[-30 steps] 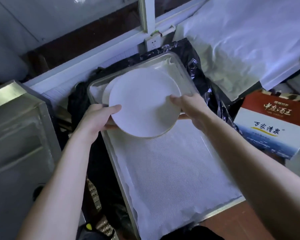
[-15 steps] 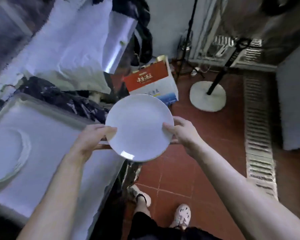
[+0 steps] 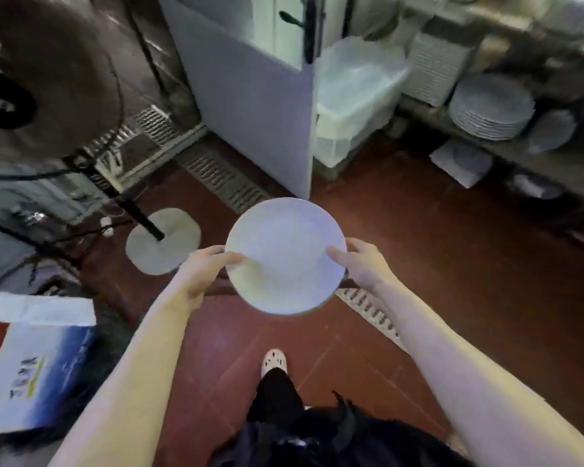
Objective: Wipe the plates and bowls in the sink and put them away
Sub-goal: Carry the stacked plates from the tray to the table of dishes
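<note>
Head view: a white plate [image 3: 285,256] is held roughly level over the red tiled floor [image 3: 435,251], in the middle of the frame.
Left hand [image 3: 204,267]: the plate's left rim is pinched, thumb on top; the fingers beneath are hidden by the plate.
Right hand [image 3: 363,264]: the right rim is pinched the same way, thumb on top, fingers partly hidden below.
Hidden or unclear: the plate's underside is not seen; the whole frame is smeared by motion blur, worst at the far right.
Far right: a stack of plates [image 3: 491,107] is seen on a low shelf [image 3: 429,112], its count unreadable; further dishes beside it are too blurred to name.
Far centre: a white door panel [image 3: 250,96] stands upright, with a translucent lidded bin [image 3: 354,92] just to its right.
Left: a fan stand base [image 3: 164,241] rests on the floor; a printed carton [image 3: 31,375] is cut off by the near left edge.
Near: one pale shoe [image 3: 274,362] is visible below the plate.
Change from half a second ago: the cloth-lined tray is no longer in view; the carton, then far beyond the plate, is now at the near left; the shelf with stacked plates has come into view; the two-handed hold is unchanged.
</note>
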The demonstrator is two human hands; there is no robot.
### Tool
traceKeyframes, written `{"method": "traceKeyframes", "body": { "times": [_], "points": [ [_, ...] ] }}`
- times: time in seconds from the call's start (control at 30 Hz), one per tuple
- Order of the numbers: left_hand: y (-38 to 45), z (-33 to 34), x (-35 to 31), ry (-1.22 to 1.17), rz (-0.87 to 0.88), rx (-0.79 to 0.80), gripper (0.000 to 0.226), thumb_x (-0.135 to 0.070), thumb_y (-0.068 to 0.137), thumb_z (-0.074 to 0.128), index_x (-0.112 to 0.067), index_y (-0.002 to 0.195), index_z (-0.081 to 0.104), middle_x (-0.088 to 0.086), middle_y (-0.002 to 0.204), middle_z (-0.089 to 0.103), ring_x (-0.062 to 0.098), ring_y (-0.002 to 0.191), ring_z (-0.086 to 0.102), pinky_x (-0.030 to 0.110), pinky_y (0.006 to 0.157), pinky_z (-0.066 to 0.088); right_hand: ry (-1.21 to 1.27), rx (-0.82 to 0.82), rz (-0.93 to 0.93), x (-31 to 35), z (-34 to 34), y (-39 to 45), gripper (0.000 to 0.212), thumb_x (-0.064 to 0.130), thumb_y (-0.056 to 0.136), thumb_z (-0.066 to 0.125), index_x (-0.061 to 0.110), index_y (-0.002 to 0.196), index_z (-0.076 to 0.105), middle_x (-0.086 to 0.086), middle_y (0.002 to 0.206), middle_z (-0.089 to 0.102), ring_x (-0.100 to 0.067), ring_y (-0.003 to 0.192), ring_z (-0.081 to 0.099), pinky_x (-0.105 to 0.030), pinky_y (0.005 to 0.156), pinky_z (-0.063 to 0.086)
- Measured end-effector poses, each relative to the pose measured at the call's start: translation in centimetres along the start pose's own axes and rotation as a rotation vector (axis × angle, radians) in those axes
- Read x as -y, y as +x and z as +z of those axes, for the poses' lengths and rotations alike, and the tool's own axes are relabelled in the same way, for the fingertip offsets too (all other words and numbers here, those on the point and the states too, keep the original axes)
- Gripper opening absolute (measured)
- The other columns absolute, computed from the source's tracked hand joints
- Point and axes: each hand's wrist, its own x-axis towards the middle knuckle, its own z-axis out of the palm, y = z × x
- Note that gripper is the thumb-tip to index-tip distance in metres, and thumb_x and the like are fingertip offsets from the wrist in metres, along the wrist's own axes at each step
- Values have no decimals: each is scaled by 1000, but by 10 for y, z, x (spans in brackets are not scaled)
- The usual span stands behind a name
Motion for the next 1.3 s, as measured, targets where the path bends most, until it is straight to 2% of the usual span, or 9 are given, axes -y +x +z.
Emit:
{"method": "traceKeyframes", "body": {
  "times": [0.17,0.3,0.4,0.57,0.7,0.83,0.97,1.17,1.3],
  "points": [
    [79,116,-96,172,85,269,20,-16,97,75,-14,116,80,8,104,84,14,78,79,32,59,63,175,-289,73,-8,-102,28,35,32,97,74,20,131,72,3,127,74,-24,120,68,-48,102,55],
    [142,206,-167,302,153,439,26,-23,94,78,-18,119,81,1,107,84,20,102,79,46,84,68,280,-465,107,1,-171,58,22,32,97,75,25,118,75,3,117,77,-25,114,71,-53,99,58],
    [179,267,-223,384,166,549,28,-26,93,79,-18,121,79,4,106,84,24,99,82,51,90,67,340,-590,137,13,-215,81,25,37,91,77,28,114,77,1,112,80,-27,105,75,-61,93,62],
    [217,361,-305,474,226,662,25,-22,94,79,-17,118,80,4,107,83,24,98,80,46,83,68,471,-731,137,32,-283,120,25,20,100,74,9,123,74,-13,113,78,-17,79,73,-31,54,61],
    [241,433,-356,520,227,722,24,-22,93,80,-16,117,81,8,113,82,30,107,78,43,73,68,565,-823,134,41,-340,152,21,20,99,75,10,116,77,-14,107,79,-21,79,74,-33,60,61],
    [271,517,-400,552,241,755,25,-21,92,81,-15,116,82,9,112,83,32,106,79,47,79,69,620,-861,125,44,-413,197,17,21,98,75,13,112,77,-9,97,79,-18,72,71,-28,53,57],
    [307,605,-442,587,244,760,25,-18,92,80,-15,117,81,10,112,83,32,104,79,52,84,68,639,-882,121,39,-497,258,17,23,96,78,14,110,79,-11,101,82,-22,80,76,-34,61,60],
    [352,776,-535,620,265,767,23,-15,94,77,-13,116,81,9,108,83,24,88,81,45,74,68,619,-901,113,48,-670,350,27,26,95,79,15,120,78,-4,106,81,-22,97,78,-43,86,64],
    [366,877,-595,620,276,800,25,-16,93,79,-12,117,81,9,108,83,26,91,81,46,75,68,634,-927,132,62,-774,384,24,28,96,77,16,117,78,-3,107,80,-24,101,77,-47,91,64]
  ]
}}
